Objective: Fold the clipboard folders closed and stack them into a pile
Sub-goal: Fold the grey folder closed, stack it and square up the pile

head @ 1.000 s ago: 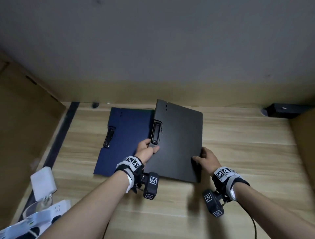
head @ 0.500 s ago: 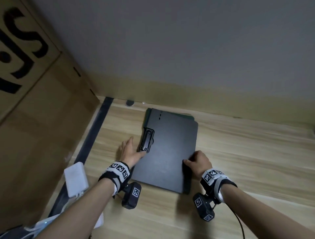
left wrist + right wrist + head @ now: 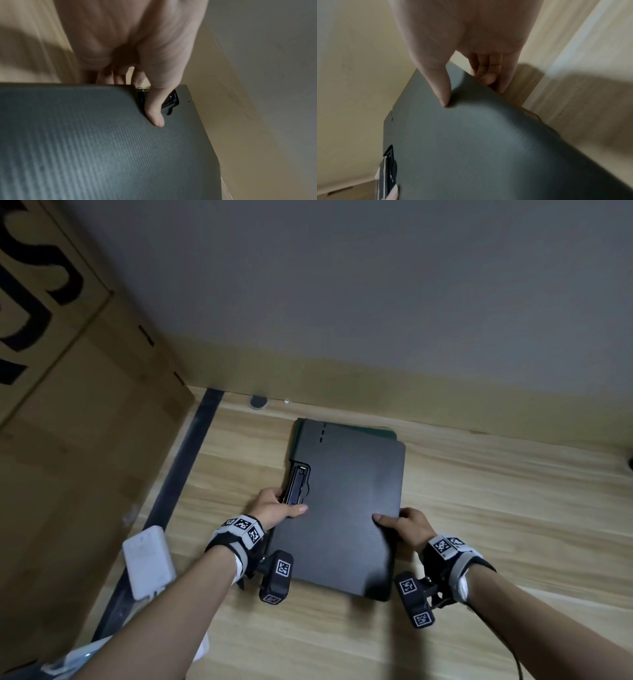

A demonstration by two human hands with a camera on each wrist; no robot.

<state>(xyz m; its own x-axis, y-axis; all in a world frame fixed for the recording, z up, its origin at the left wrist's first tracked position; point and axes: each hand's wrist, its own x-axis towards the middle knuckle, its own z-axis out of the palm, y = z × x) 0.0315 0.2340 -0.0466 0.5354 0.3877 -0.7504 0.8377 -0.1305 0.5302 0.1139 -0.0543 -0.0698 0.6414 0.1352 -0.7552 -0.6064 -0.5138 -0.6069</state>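
Fingers: both hands' fingers (image 3: 274,494) curl around the black folder (image 3: 346,508) edges, thumbs on top.
Under: green folder (image 3: 390,433).
Left: cardboard box (image 3: 85,422), white adapter (image 3: 147,559).

Bare table (image 3: 479,508) lies open right of the folders (image 3: 349,508); a box (image 3: 85,457) walls the left, a wall (image 3: 342,302) the far side.

Both forearms reach forward, each wrist wearing a band with printed markers. The left hand (image 3: 274,508) grips the left edge of the black folder (image 3: 346,508), thumb lying on top beside the clip and fingers curled below. The right hand (image 3: 406,525) pinches its right edge, thumb on top, fingers curled under.
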